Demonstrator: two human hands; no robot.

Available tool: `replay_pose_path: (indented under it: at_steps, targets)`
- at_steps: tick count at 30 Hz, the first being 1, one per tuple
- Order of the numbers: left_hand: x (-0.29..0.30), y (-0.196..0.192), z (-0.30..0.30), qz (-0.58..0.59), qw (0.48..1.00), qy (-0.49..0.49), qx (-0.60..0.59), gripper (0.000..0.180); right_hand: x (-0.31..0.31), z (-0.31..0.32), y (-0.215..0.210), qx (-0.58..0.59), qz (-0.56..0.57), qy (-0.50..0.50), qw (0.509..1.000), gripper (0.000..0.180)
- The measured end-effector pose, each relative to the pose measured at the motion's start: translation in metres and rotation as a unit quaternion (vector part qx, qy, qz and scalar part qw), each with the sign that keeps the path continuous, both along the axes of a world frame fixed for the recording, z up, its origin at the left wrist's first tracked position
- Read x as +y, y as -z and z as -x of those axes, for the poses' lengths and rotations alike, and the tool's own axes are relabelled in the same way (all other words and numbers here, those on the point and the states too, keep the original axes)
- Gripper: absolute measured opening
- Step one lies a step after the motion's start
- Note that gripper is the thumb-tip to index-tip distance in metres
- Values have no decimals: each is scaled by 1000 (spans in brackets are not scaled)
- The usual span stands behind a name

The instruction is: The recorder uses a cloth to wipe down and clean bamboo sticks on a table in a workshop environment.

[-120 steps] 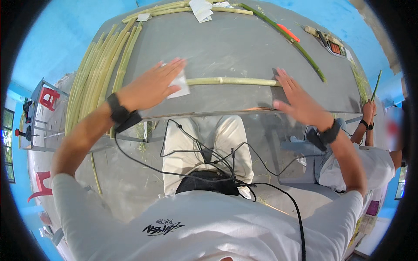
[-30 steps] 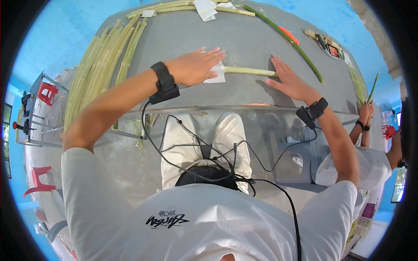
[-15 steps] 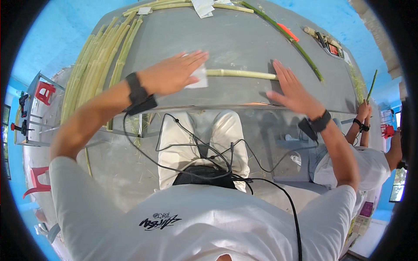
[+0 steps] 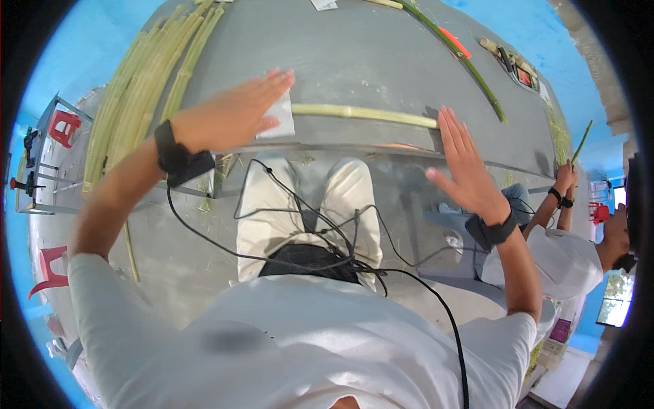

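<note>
Two hands [image 4: 231,116], one peeled stalk [image 4: 364,114], one white cloth [image 4: 278,117].
</note>
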State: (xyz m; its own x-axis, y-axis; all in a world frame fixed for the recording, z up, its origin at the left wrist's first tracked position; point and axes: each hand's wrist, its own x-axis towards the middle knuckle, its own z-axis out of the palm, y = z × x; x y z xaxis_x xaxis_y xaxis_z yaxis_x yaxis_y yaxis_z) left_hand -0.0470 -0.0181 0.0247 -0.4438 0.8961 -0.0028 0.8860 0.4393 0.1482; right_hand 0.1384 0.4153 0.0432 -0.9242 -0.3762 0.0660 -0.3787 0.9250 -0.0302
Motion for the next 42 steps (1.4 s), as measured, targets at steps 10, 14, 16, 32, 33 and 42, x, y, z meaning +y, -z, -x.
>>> replay_pose_path:
  at_steps: [10, 14, 16, 32, 33, 42]
  targets:
    - [108, 20, 66, 2, 996, -42, 82, 70, 34, 138, 36, 18, 47, 103, 993, 102]
    - [101, 17, 41, 10, 994, -94, 46, 75, 22, 116, 54, 103, 56, 74, 990, 100]
    - [114, 1, 30, 24, 994, -109, -7, 80, 31, 98, 53, 81, 115, 83, 987, 93]
    - [72, -18, -8, -23, 993, -114, -35, 84, 31, 97, 60, 139, 158, 85, 974, 67]
    - [65, -15, -15, -60, 991, -118, 6, 81, 33, 98, 61, 145, 156, 88, 973, 66]
    - [49, 49, -67, -315, 918, -201, 129, 66, 22, 96, 57, 140, 193, 102, 966, 61]
